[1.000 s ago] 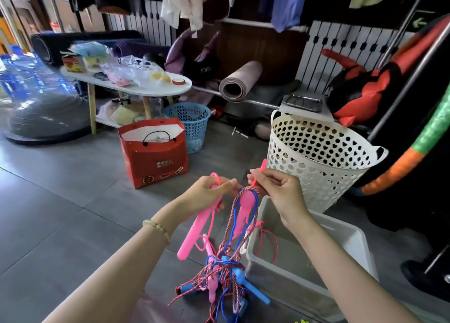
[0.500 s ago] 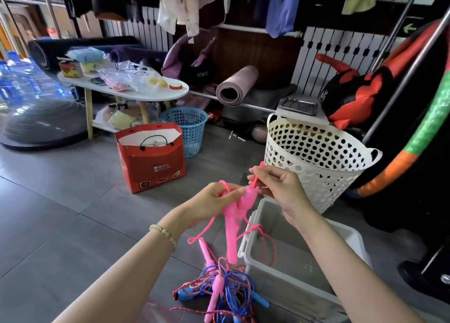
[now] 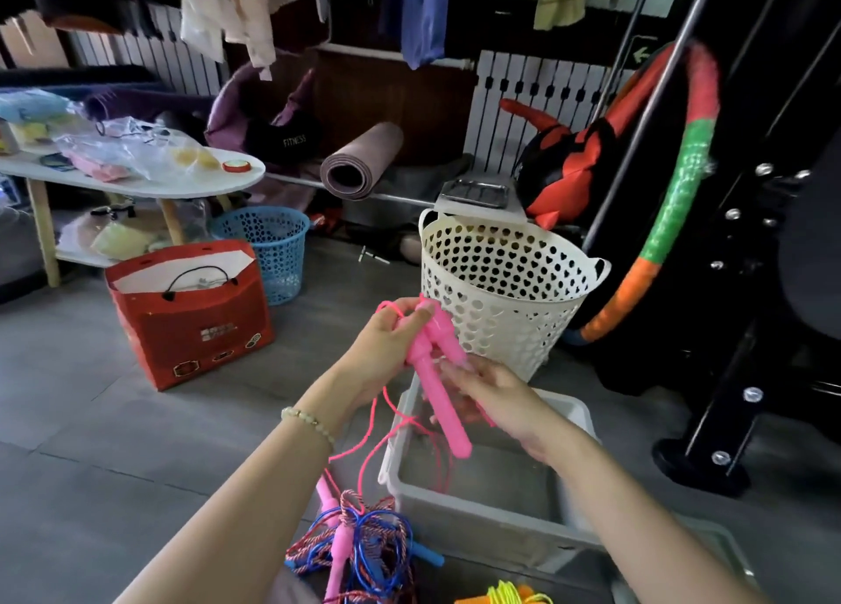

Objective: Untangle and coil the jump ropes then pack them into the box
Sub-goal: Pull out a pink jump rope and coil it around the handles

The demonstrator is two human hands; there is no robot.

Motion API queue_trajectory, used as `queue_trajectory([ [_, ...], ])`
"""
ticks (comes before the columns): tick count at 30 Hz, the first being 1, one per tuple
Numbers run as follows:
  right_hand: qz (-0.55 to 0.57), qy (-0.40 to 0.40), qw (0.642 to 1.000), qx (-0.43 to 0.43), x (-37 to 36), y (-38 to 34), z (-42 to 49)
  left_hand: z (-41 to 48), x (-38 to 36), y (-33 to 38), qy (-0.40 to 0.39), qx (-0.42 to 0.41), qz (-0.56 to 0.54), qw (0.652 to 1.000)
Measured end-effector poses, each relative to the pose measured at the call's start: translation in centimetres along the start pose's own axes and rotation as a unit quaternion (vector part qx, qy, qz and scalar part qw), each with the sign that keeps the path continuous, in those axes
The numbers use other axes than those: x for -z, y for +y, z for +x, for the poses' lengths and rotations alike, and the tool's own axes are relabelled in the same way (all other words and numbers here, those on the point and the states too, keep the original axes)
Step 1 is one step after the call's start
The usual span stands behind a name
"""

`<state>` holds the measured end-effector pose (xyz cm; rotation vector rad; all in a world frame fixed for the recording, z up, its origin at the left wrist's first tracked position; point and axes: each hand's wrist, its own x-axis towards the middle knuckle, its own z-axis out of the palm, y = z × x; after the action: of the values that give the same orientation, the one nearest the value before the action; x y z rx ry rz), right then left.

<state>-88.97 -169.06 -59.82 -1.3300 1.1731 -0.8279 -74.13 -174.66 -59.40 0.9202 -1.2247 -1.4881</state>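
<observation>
over floor box (image 3: 478, 530) pink cord (image 3: 374, 405) dangles; left hand (image 3: 382, 353), right hand (image 3: 500, 403) grip handles (image 3: 439, 394).

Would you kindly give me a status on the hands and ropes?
Left hand, right hand hold pink handles. Pink cord dangles at grey box rim. Other ropes tangled below.

Pink rope (image 3: 440, 378): two fat pink handles side by side, tilted, up in the air over the box's far-left corner. Its thin cord (image 3: 374, 444) hangs in loose loops.
Rope pile (image 3: 364, 544): blue, red-and-white and pink, all tangled, on the floor just left of the box.
Box (image 3: 478, 530): pale grey plastic, open top.
</observation>
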Motion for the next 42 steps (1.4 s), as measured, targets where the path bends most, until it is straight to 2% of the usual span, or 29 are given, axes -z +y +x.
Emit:
queue_trajectory([
  [5,0.039,-0.021,0.999,-0.006,2.1,0.5,-2.4,0.9,-2.4,0.0,-0.019,0.022,-0.042,0.999],
  [11,0.069,-0.004,0.997,-0.021,2.9,1.2,-3.6,1.5,-4.2,-0.6,0.001,0.038,-0.060,0.997],
  [17,0.057,-0.054,0.996,-0.047,3.5,1.6,-3.4,1.8,-4.3,-0.2,0.026,0.059,-0.070,0.995],
  [20,0.064,-0.045,0.996,-0.037,3.1,1.7,-3.1,1.8,-3.8,-0.4,0.037,0.069,-0.095,0.992],
  [23,0.098,-0.008,0.995,-0.011,2.7,1.7,-2.6,1.3,-3.9,-0.8,0.000,0.094,-0.106,0.990],
  [27,0.142,0.033,0.989,0.012,2.4,1.4,-2.2,-0.2,-5.6,-1.9,-0.063,0.074,-0.011,0.995],
  [37,0.116,0.009,0.993,-0.036,2.4,0.8,-2.4,-0.6,-5.4,-1.7,-0.064,0.059,-0.060,0.994],
  [39,0.043,0.047,0.997,-0.042,3.5,0.4,-2.3,-0.5,-4.8,-1.1,-0.061,0.059,-0.071,0.994],
  [42,-0.098,0.211,0.971,0.059,5.6,0.4,-2.0,-1.3,-4.5,-0.7,-0.098,0.088,-0.023,0.991],
])
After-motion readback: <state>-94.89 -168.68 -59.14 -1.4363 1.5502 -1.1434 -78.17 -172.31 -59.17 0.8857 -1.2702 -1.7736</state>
